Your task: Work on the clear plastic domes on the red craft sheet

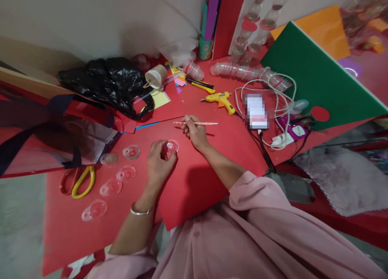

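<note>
My left hand rests on a red sheet, its thumb and fingers curled round a small clear plastic lid with a raised dome. Just beyond and to the right, my right hand grips a patterned pencil, held almost level above the sheet. The pencil's point faces left and appears off the lid. Several similar clear lids, among them one domed lid, lie left of my left hand. Part of the held lid's rim is hidden by my fingers.
Yellow-handled scissors lie at the left. Behind my hands are a yellow glue gun, a utility knife and a black plastic bag. A charging phone, looped cables and a green board stand at the right.
</note>
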The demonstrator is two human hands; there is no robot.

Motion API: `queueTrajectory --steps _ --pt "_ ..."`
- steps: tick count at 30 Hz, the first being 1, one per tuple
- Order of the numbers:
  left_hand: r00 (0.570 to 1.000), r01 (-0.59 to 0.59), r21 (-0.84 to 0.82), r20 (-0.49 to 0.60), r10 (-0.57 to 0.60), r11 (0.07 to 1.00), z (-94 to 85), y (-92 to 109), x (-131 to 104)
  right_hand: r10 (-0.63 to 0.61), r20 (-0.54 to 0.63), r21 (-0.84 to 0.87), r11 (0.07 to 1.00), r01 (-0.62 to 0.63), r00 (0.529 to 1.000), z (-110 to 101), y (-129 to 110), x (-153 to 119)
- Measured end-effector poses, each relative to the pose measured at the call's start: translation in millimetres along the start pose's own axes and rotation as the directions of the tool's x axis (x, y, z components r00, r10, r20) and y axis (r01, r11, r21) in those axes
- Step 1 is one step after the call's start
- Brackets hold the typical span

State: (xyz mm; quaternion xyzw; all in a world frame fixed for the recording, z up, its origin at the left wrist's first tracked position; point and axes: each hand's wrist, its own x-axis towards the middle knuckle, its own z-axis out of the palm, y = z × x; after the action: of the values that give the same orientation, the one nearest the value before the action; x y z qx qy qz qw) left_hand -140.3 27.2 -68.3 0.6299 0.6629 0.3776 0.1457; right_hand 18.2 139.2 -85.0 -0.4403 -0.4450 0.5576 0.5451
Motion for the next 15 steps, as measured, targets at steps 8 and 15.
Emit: queueTrajectory --steps 8,15 --pt "1.000 -0.009 0.049 0.010 0.008 0.999 -4.7 3.3 -3.0 0.018 0.021 -0.026 1.000 -0.017 1.000 1.0 -3.8 -0.5" --pt "1.000 -0.007 0.073 0.006 0.007 0.997 -5.0 4.5 -4.4 0.014 0.027 -0.044 0.999 -0.013 1.000 1.7 -9.0 -2.8"
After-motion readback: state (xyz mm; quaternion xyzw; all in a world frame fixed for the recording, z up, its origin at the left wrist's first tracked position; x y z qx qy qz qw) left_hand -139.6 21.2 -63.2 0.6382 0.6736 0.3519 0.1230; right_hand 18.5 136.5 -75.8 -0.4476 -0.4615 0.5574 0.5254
